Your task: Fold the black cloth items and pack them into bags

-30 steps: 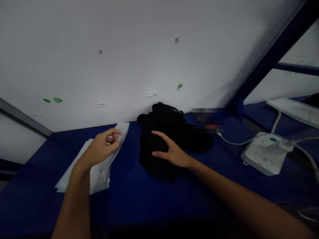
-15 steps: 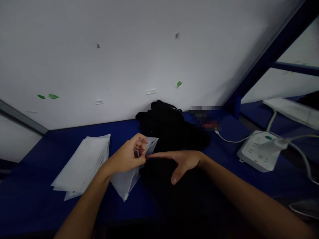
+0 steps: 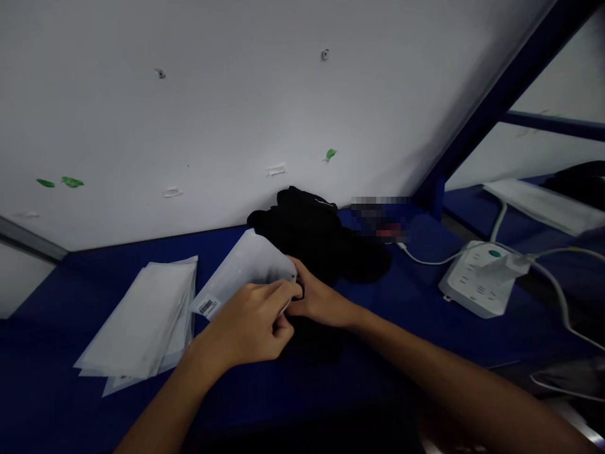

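From the head view, the only one I had, both hands met at one corner of a frosted plastic bag [image 3: 246,271] just in front of the pile of black garments [image 3: 316,243]. My left hand [image 3: 250,325] was curled with its fingers [image 3: 283,296] pinched shut on the bag's near right corner, and my right hand [image 3: 319,301] came in from the other side, its fingers closed at the same corner; I could not tell whether they gripped the bag, the dark cloth under it, or both, since the left hand covered the contact. The bag's long axis ran from that corner away to the far left, rising off the tabletop [image 3: 401,315], with a barcode label [image 3: 208,307] on its lower left edge. So the bag lay up and left of the fingers, and the garments lay just beyond and to the right, touching or nearly touching the right hand. The left hand sat nearer the bag's body, the right nearer the clothes. A stack of the same bags [image 3: 142,318] rested flat well to the left, and a white power strip [image 3: 477,285] sat apart on the right with its cables.
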### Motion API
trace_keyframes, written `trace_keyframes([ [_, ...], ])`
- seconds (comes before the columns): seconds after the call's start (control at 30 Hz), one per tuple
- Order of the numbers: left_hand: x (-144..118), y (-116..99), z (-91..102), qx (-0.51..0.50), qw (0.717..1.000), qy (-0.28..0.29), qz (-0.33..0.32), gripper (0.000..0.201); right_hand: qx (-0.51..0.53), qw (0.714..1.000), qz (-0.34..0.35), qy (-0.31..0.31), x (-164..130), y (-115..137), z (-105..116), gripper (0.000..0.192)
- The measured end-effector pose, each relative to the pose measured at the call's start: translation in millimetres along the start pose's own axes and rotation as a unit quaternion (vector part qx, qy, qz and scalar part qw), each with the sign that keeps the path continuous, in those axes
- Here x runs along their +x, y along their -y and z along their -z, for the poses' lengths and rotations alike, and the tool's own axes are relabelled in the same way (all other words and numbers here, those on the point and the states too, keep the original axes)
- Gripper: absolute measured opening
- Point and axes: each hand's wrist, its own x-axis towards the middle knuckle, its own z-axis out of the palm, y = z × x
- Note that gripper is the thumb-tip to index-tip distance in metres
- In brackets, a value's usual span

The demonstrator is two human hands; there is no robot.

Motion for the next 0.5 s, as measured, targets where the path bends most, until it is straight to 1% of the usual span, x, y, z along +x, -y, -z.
trace_keyframes([
  [0.03,0,1,-2.0,0.008,1.0,-0.007,-0.008,0.044,-0.014,1.0,0.024,0.011,0,-2,1,0.089],
  [0.07,0,2,-3.2,0.016,1.0,-0.019,-0.013,0.045,-0.025,0.998,0.044,0.031,1,-2,2,0.086],
  [0.13,-1,5,-2.9,0.045,0.997,-0.059,-0.018,0.043,-0.034,0.995,0.071,0.056,2,-1,6,0.072],
  [0.2,-2,9,-0.2,0.083,0.991,-0.1,-0.019,0.041,-0.013,0.996,0.068,0.051,2,3,10,0.063],
  [0.27,-3,11,3.8,0.112,0.986,-0.124,-0.017,0.041,0.026,0.998,0.045,0.038,3,8,12,0.06],
  [0.33,-4,11,8.6,0.129,0.984,-0.123,-0.002,0.041,0.059,0.997,0.026,0.031,3,12,14,0.059],
  [0.4,-5,12,13.4,0.151,0.982,-0.11,0.022,0.037,0.082,0.996,0.017,0.012,3,15,15,0.061],
  [0.5,-7,15,18.8,0.206,0.972,-0.067,0.088,0.031,0.107,0.994,-0.015,-0.03,3,17,19,0.062],
])
